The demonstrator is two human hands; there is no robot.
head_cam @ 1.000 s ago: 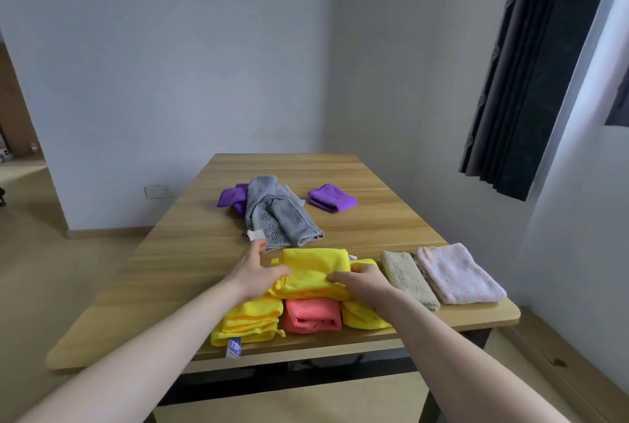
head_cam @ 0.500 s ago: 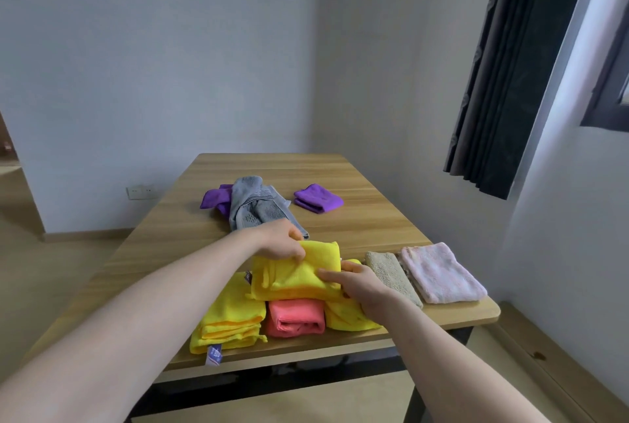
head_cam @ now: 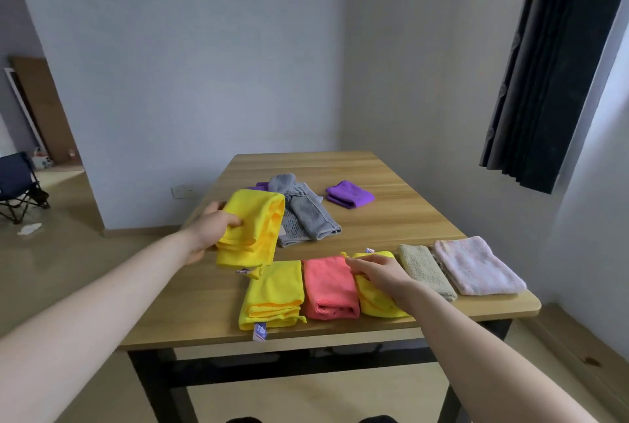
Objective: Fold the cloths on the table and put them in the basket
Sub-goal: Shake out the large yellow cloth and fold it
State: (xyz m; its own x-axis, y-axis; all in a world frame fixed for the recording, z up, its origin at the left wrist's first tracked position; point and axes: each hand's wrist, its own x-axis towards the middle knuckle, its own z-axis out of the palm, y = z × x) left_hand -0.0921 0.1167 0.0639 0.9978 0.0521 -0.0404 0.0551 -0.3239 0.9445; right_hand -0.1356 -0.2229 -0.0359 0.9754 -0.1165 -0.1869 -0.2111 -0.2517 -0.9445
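Folded yellow cloth (head_cam: 253,228) in left hand (head_cam: 211,230) grip (tag (head_cam: 259,332) writing unreadable)

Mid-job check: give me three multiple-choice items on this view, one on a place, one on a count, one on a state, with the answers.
1. Where is the folded coral-pink cloth?
A. between two folded yellow cloths
B. beside the purple cloth
C. in a basket

2. How many folded cloths lie in the row along the near edge of the wooden table?
A. three
B. five
C. seven

3. What is the left hand doing?
A. resting flat
B. gripping a folded yellow cloth above the table
C. hanging idle

Answers: 1 A, yellow either side. 2 B, yellow, coral, yellow, beige, pink. 3 B, fingers curl round it.
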